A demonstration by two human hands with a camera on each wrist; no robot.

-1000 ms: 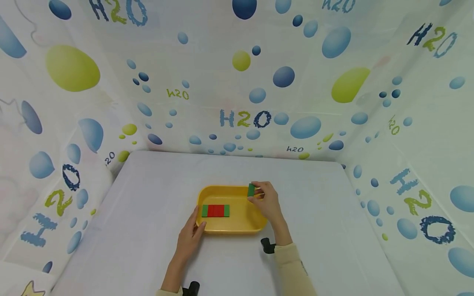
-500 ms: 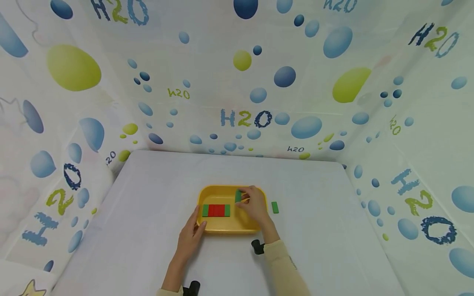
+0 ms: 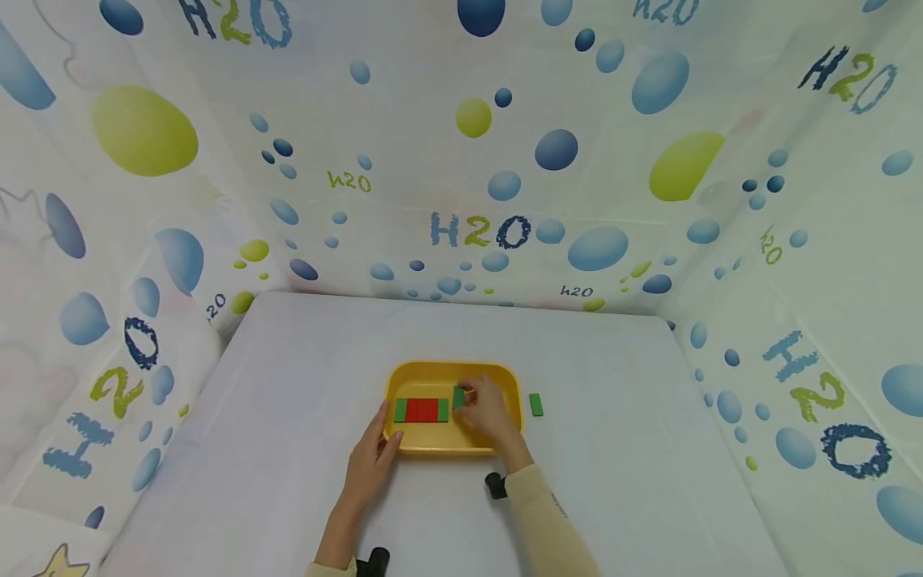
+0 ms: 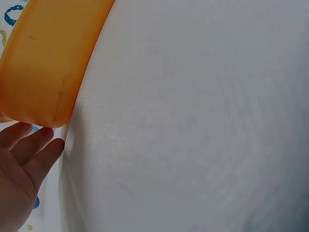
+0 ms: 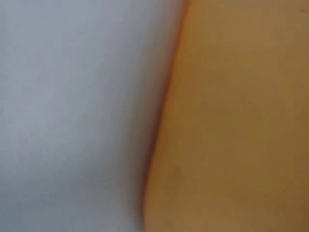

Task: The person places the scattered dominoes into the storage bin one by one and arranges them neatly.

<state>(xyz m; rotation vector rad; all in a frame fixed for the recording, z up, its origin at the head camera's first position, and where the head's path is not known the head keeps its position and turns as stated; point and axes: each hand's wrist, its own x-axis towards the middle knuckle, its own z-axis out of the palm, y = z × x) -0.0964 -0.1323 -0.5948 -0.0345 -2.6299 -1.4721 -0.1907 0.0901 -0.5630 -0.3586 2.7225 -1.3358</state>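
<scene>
In the head view, my left hand [image 3: 369, 461] holds the near left corner of a yellow tray [image 3: 476, 445], thumb at the front rim and fingers along the left side. The left wrist view shows those fingers touching the tray's outer wall [image 4: 43, 82]. My right hand [image 3: 488, 409] pinches a small green tile [image 3: 458, 396] over the tray's inside, just right of a row of tiles. That row has red tiles [image 3: 421, 410] in the middle, with a green tile [image 3: 400, 410] at its left end and another green tile [image 3: 443, 410] at its right.
One more green tile [image 3: 536, 405] lies on the white table [image 3: 613, 449], to the tray's right. Printed white sheeting [image 3: 404, 144] surrounds the table at the back and sides. In the blurred right wrist view, only the tray's wall [image 5: 231, 116] and white tabletop appear.
My right hand has carried its green tile leftward and lower, from the tray's far right rim to beside the row. The loose tile on the right has come into sight. My left hand stays put.
</scene>
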